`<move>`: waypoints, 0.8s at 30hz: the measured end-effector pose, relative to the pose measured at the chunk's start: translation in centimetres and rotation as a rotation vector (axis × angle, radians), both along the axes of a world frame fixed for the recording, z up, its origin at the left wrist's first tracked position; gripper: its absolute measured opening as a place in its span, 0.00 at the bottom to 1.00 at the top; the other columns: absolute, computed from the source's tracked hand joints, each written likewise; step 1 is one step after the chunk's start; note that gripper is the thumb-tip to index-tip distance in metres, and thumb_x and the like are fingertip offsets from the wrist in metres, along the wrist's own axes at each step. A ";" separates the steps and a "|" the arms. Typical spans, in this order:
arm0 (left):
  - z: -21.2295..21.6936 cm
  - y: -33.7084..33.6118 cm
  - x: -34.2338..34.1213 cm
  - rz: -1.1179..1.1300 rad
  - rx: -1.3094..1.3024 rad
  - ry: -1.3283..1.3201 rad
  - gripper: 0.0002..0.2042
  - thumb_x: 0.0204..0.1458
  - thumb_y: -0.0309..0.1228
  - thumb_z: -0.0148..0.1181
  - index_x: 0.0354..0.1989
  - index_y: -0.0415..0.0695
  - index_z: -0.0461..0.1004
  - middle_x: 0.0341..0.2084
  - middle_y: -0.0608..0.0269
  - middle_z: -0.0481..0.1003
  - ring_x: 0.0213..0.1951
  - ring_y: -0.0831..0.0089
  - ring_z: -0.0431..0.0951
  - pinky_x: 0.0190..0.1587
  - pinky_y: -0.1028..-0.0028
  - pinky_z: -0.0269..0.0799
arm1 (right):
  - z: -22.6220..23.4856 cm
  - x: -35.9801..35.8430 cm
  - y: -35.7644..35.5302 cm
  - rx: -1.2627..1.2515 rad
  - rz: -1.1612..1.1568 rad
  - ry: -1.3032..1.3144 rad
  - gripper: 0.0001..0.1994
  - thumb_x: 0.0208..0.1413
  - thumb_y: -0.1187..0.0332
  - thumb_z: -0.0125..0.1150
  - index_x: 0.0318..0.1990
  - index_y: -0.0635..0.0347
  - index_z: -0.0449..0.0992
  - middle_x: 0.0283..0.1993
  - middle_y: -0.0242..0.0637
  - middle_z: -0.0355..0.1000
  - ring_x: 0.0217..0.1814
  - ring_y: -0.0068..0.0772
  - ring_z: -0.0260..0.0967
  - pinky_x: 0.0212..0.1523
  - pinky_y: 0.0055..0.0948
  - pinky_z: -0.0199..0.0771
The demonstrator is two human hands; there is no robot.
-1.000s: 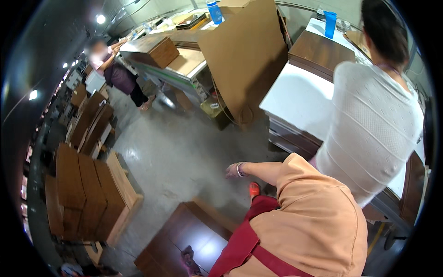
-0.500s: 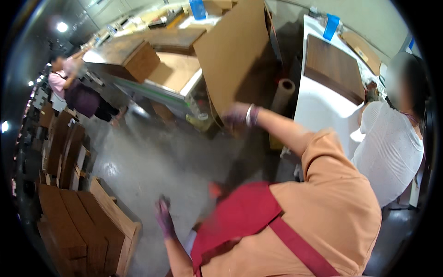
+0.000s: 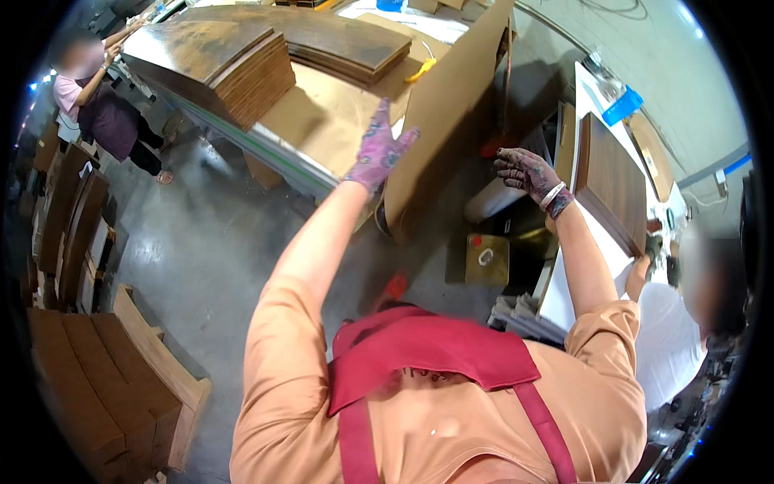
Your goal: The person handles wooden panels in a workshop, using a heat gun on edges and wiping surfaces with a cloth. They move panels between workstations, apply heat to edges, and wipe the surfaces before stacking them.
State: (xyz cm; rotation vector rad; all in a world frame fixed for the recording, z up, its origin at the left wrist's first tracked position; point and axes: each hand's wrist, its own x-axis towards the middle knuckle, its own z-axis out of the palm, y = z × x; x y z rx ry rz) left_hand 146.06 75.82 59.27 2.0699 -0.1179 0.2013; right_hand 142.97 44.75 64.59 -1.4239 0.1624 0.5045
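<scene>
Both my hands wear stained purple patterned gloves. My left hand (image 3: pixel 379 153) is raised with fingers spread, holding nothing, next to the near corner of the workbench. A tall brown cardboard sheet (image 3: pixel 451 105) stands on edge just beyond and between my hands. From the frame I cannot tell whether my left fingertips touch it. Over to its right, my right hand (image 3: pixel 528 173) hangs in the air with fingers apart and nothing in it, a white band at the wrist. Dark wood boards (image 3: pixel 347 40) lie stacked on the bench beyond my left hand.
A white table (image 3: pixel 556 294) at right bears a stack of dark boards (image 3: pixel 609 181) and a blue container (image 3: pixel 622 105); a person in white (image 3: pixel 665 347) is beside it. A metal can (image 3: pixel 488 260) stands below. Boards on a pallet (image 3: pixel 97 387) lie at left; another person (image 3: pixel 109 121) stands farther back.
My left hand has risen from low over the floor to the bench corner. My right hand has drawn away rightward from the cardboard's lower edge. My view has turned.
</scene>
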 end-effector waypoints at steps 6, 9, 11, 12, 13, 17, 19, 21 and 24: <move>-1.4 -3.5 8.0 -0.067 0.357 -0.001 0.21 0.50 0.40 0.54 0.49 0.42 0.67 0.35 0.47 0.74 0.38 0.51 0.74 0.42 0.62 0.70 | 1.8 9.4 2.7 0.080 0.010 0.005 0.13 0.57 0.63 0.51 0.48 0.54 0.68 0.43 0.32 0.70 0.36 0.19 0.68 0.34 0.20 0.70; -2.3 -8.2 7.2 -0.222 0.366 -0.332 0.13 0.47 0.34 0.54 0.40 0.42 0.69 0.30 0.49 0.73 0.35 0.53 0.75 0.38 0.60 0.71 | 1.5 14.0 2.7 -0.085 -0.132 -0.121 0.15 0.56 0.63 0.52 0.50 0.55 0.66 0.45 0.32 0.69 0.41 0.19 0.65 0.38 0.24 0.68; -1.1 -11.4 6.5 -0.314 0.319 -0.280 0.15 0.47 0.35 0.54 0.41 0.40 0.68 0.34 0.49 0.73 0.35 0.54 0.75 0.37 0.63 0.71 | 1.1 17.1 1.5 -0.273 -0.140 -0.223 0.16 0.54 0.65 0.54 0.49 0.60 0.65 0.46 0.35 0.70 0.44 0.22 0.65 0.42 0.25 0.67; -0.9 -12.9 6.4 -0.326 0.263 -0.321 0.14 0.47 0.33 0.54 0.40 0.40 0.67 0.32 0.50 0.73 0.33 0.54 0.75 0.36 0.61 0.71 | 0.8 18.6 0.8 -0.367 -0.146 -0.269 0.17 0.53 0.65 0.54 0.49 0.62 0.65 0.46 0.36 0.70 0.45 0.24 0.66 0.44 0.26 0.66; -0.6 -13.9 6.5 -0.352 0.221 -0.323 0.15 0.47 0.35 0.55 0.40 0.39 0.67 0.32 0.50 0.72 0.33 0.54 0.75 0.35 0.61 0.71 | 0.5 20.0 0.0 -0.464 -0.152 -0.311 0.18 0.53 0.66 0.55 0.49 0.64 0.65 0.46 0.38 0.70 0.47 0.26 0.66 0.46 0.26 0.65; 1.4 -16.6 6.3 -0.618 0.214 -0.139 0.21 0.46 0.38 0.57 0.45 0.37 0.63 0.37 0.47 0.71 0.38 0.53 0.73 0.40 0.61 0.70 | 0.7 21.6 -9.5 -0.769 0.084 -0.313 0.11 0.47 0.71 0.59 0.38 0.67 0.71 0.32 0.36 0.74 0.34 0.27 0.71 0.35 0.27 0.70; 0.7 -16.9 6.1 -0.700 0.181 -0.048 0.26 0.46 0.40 0.57 0.50 0.36 0.60 0.41 0.45 0.69 0.42 0.53 0.72 0.43 0.61 0.69 | 1.6 19.8 -7.3 -1.015 -0.105 -0.098 0.08 0.46 0.74 0.57 0.35 0.66 0.72 0.28 0.35 0.72 0.29 0.25 0.68 0.31 0.26 0.68; -0.6 -17.8 4.6 -0.772 0.096 0.015 0.32 0.46 0.42 0.58 0.55 0.36 0.56 0.45 0.43 0.67 0.46 0.53 0.70 0.48 0.61 0.67 | 1.6 18.3 -7.7 -1.077 -0.073 -0.111 0.08 0.44 0.75 0.54 0.34 0.67 0.71 0.24 0.33 0.68 0.23 0.23 0.62 0.26 0.25 0.65; -1.3 -16.1 6.2 -0.993 0.031 0.105 0.34 0.46 0.43 0.60 0.59 0.40 0.54 0.49 0.46 0.64 0.50 0.49 0.67 0.52 0.61 0.64 | 1.4 16.1 -7.6 -0.889 -0.145 -0.156 0.11 0.45 0.74 0.57 0.37 0.67 0.73 0.25 0.33 0.70 0.25 0.22 0.64 0.29 0.25 0.66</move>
